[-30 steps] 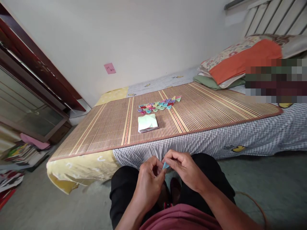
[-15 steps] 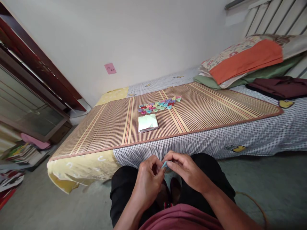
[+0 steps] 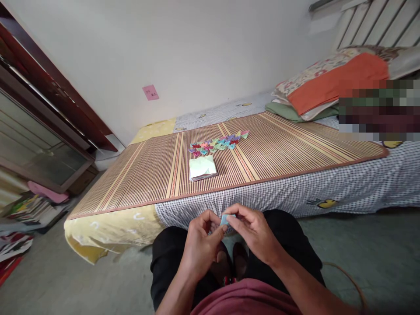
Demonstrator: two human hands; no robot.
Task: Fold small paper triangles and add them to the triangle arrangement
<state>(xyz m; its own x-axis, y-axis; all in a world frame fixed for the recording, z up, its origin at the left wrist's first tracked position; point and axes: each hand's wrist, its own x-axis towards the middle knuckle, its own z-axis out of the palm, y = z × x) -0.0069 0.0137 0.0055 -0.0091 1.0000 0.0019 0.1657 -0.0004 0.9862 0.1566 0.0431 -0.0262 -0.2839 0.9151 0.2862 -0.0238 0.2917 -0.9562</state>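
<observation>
A small light-blue folded piece of paper (image 3: 225, 219) is held above my lap, between my two hands. My left hand (image 3: 202, 243) pinches its lower left side with thumb and fingers. On the other side, my right hand (image 3: 255, 234) grips it between thumb and forefinger. Fingertips hide part of the folds. Beyond the hands, a stack of pale green paper sheets (image 3: 201, 168) lies on the striped mat. Just behind the stack sit several small folded paper pieces (image 3: 218, 144) in many colours, set out in rows.
The striped mat (image 3: 131, 175) covers much of the bed, whose checked sheet (image 3: 282, 197) hangs over the near edge. Pillows (image 3: 337, 83) are piled at the right. A glass-fronted cabinet (image 3: 36, 140) and a pile of books (image 3: 31, 212) stand at the left.
The blue paper has turned in my fingers and shows a broader flat face. My hands have shifted slightly up. The stack and the coloured paper pieces stay in place.
</observation>
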